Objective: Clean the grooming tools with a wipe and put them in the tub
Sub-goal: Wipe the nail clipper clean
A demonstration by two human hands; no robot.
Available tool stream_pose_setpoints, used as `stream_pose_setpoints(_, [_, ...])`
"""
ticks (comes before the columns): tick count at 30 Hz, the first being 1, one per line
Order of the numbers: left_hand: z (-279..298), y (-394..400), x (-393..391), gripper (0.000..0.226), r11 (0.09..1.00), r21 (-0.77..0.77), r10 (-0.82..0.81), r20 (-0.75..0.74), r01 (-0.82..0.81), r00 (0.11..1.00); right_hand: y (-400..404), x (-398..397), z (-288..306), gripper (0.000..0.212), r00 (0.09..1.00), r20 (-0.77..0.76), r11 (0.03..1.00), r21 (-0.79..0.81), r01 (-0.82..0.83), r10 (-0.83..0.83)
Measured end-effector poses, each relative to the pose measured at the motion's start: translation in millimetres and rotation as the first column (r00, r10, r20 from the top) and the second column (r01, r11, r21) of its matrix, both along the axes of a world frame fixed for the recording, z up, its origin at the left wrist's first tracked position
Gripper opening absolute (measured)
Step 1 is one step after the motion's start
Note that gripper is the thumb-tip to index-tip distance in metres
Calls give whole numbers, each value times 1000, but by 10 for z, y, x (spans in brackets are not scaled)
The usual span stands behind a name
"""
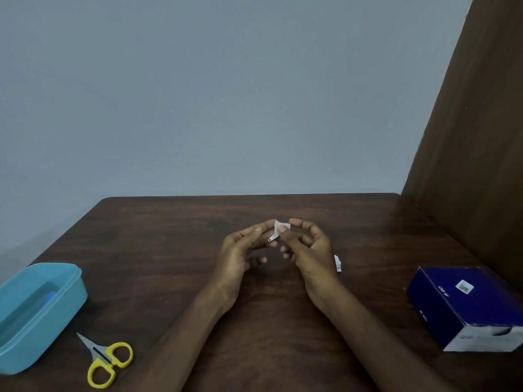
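Both hands are raised over the middle of the dark wooden table [283, 321]. My left hand [240, 250] pinches a small silvery metal tool [272, 238], only its end showing. My right hand [308, 247] pinches a small white wipe [278, 225] against the upper part of that tool. The light blue tub [60, 302] stands at the left edge with a blue object [51, 297] inside. Yellow-handled scissors [106, 360] lie shut on the table just right of the tub, tips pointing away.
A dark blue box [469, 304] sits at the right side of the table. A torn white wrapper [338, 263] lies just right of my right hand. A brown panel [475, 137] rises on the right, a grey wall behind the table.
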State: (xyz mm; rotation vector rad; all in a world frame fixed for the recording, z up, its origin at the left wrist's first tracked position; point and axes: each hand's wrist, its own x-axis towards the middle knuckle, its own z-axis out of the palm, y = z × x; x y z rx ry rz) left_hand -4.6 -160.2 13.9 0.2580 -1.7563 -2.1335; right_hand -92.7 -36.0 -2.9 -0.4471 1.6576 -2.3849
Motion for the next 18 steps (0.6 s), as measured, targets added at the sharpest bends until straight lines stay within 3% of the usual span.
stream_pose_setpoints(4, [-7, 10, -9, 37, 1000, -9, -3, -2, 3, 1000, -10, -10, -13, 42, 1000, 14, 1000, 10, 15, -15])
stream_pose_setpoints(9, [-7, 4, -5, 37, 1000, 23, 7, 4, -7, 1000, 6, 32, -27, 58, 995, -99, 991, 130, -7, 20])
stream_pose_setpoints(18, [-77, 8, -2, 29, 995, -99, 3, -73, -11, 997, -14, -13, -21, 27, 997, -63, 998, 46, 49, -46])
